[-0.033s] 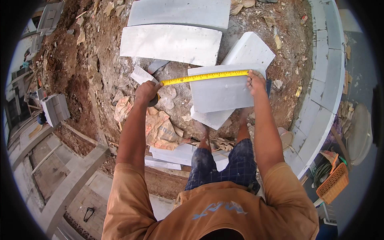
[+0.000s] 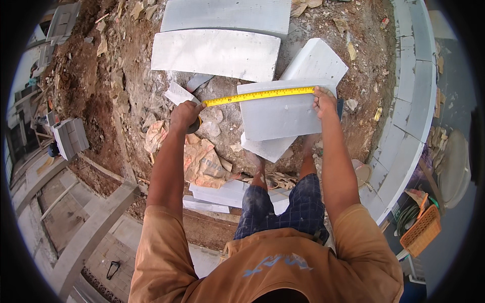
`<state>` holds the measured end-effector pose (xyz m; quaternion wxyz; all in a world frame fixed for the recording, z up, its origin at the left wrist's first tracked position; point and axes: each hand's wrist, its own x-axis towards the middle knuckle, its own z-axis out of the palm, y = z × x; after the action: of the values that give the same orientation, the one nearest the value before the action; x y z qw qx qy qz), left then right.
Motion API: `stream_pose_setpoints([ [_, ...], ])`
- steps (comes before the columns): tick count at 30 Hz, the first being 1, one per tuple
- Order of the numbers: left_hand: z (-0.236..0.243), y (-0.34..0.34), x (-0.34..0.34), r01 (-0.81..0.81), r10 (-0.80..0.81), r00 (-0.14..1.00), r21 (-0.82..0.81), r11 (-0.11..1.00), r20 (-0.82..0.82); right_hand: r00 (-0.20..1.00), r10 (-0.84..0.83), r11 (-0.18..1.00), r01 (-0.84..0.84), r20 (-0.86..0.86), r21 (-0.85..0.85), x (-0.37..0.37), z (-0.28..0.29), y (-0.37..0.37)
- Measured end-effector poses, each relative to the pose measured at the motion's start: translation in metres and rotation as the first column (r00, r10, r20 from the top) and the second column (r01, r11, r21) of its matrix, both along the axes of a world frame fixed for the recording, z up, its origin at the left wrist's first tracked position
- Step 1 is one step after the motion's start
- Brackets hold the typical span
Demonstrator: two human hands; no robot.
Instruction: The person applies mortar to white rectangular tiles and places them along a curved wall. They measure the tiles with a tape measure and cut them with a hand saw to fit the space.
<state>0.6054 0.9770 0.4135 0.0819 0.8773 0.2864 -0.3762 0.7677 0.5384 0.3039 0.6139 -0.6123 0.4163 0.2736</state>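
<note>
A yellow tape measure (image 2: 262, 95) is stretched level between my two hands. My left hand (image 2: 185, 116) is closed around its dark and yellow case, which shows only in part below the fingers. With the fingers of my right hand (image 2: 325, 101) I pinch the blade's far end, at the right side of a pale grey block (image 2: 278, 118). The blade lies along the block's upper edge and runs past its left side over the rubble. Another white block (image 2: 273, 147) is partly hidden under the measured one, and a further block (image 2: 317, 63) leans behind it.
Two long pale blocks (image 2: 214, 53) lie ahead on broken soil. A torn paper sack (image 2: 204, 164) is left of my feet, near more blocks (image 2: 222, 192). A block wall (image 2: 404, 121) curves along the right, with an orange basket (image 2: 422, 230) beyond it. Concrete beams (image 2: 96, 230) stand lower left.
Almost nothing differs. The blocks and tape appear a few pixels higher in the picture; both hands keep their hold.
</note>
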Motion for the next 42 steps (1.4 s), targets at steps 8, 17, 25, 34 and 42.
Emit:
stream_pose_setpoints([
  [8, 0.013, -0.009, -0.001, 0.127, -0.125, 0.989, 0.019, 0.992, -0.079, 0.992, -0.016, 1.0, 0.012, -0.123, -0.029, -0.046, -0.005, -0.024],
  [17, 0.035, -0.095, -0.079, 0.112, -0.092, 0.994, -0.6, 0.792, 0.063, 0.761, 0.643, 0.658, -0.609, 0.092, 0.443, -0.151, 0.122, 0.002],
  [25, 0.049, -0.126, 0.094, 0.141, 0.002, 0.907, -0.308, 0.941, 0.421, 0.919, 0.176, 0.975, -0.112, -0.352, 0.194, -0.219, -0.056, -0.208],
  [34, -0.127, -0.008, 0.281, 0.51, -0.49, 0.76, 0.077, 0.857, 0.426, 0.705, 0.535, 0.64, -0.698, -0.465, -0.322, -0.348, -0.371, -0.403],
  [42, -0.137, 0.08, 0.264, 0.451, -0.637, 0.512, 0.451, 0.77, 0.576, 0.791, 0.333, 0.812, -0.518, -0.514, -0.271, -0.284, -0.44, -0.373],
])
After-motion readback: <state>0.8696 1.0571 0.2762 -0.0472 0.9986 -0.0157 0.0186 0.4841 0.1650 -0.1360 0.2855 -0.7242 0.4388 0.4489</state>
